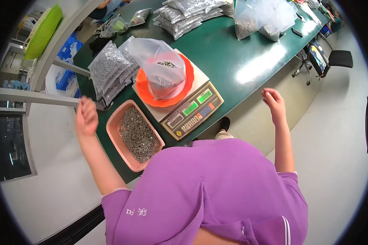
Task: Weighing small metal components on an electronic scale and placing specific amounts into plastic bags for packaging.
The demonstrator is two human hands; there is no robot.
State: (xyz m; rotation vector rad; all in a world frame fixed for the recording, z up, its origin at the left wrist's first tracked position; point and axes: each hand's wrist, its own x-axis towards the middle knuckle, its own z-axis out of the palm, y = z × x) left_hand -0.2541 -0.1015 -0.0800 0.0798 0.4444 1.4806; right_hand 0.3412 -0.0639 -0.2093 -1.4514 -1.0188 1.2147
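My left hand (pixel 86 115) is raised left of a pink tray (pixel 115 122) full of small metal screws, with its fingers curled loosely and nothing visible in it. My right hand (pixel 273 103) hangs off the table's front edge, fingers curled, also with nothing visible in it. Between them a weighing scale (pixel 194 109) with green displays carries an orange bowl (pixel 183 83). In the bowl stands an open clear plastic bag (pixel 159 61) partly filled with screws. My purple shirt fills the lower middle of the view.
Filled clear bags of screws (pixel 110 69) lie stacked left of the scale on the green table (pixel 233 57), with more bags (pixel 184 14) and two larger ones (pixel 257 20) at the far side. A green basket (pixel 43 30) sits on a rack at left. An office chair (pixel 329 59) stands at right.
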